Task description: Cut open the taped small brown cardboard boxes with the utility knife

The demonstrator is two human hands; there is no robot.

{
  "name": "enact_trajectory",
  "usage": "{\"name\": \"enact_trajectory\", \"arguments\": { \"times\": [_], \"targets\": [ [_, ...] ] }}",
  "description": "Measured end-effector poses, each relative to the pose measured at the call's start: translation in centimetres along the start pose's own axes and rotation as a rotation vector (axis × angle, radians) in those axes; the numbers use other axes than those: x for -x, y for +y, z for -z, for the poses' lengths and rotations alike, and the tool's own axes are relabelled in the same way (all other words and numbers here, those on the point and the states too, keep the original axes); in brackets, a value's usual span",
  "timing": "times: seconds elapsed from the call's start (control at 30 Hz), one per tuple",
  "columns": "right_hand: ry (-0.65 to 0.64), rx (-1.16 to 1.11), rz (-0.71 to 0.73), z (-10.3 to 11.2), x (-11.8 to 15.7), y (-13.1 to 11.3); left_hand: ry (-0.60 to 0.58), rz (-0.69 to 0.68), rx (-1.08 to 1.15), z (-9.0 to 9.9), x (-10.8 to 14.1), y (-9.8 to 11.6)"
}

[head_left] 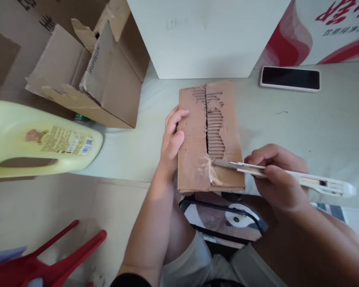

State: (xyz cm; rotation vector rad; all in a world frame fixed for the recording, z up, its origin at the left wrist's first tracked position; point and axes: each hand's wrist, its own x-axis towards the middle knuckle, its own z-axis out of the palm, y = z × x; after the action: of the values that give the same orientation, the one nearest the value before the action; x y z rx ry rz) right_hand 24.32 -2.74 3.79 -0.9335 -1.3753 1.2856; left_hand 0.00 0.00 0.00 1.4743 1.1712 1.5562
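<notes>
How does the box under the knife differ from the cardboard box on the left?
The worked box has its flaps down, meeting at a seam; the left box has flaps raised. The left hand steadies the worked box, while no hand touches the left box. Both are brown corrugated cardboard with ragged torn patches.

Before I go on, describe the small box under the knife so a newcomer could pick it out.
Find the big white panel at the top. Just below it lies a small brown cardboard box, the left hand on its side. Unlike the open carton at left, it is closed, ridged corrugation bared beside its seam.
</notes>
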Motion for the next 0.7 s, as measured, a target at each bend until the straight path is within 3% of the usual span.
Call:
{"name": "enact_trajectory", "arguments": {
  "times": [0.2,0.43,0.7],
  "targets": [
    [0.154,-0.061,-0.111,-0.1,-0.8,-0.9,0.003,0.001,-0.005,0.3,0.0,-0.7],
    [0.213,-0.059,-0.154,0.6,-0.7,-0.9,0.058,0.077,0.149,0.5,-0.4,-0.3],
    [0.31,-0.112,-0.06,1.4,-1.8,-1.1,0.161,0.16,0.258,0.7,-0.1,0.2]
  ]
}}
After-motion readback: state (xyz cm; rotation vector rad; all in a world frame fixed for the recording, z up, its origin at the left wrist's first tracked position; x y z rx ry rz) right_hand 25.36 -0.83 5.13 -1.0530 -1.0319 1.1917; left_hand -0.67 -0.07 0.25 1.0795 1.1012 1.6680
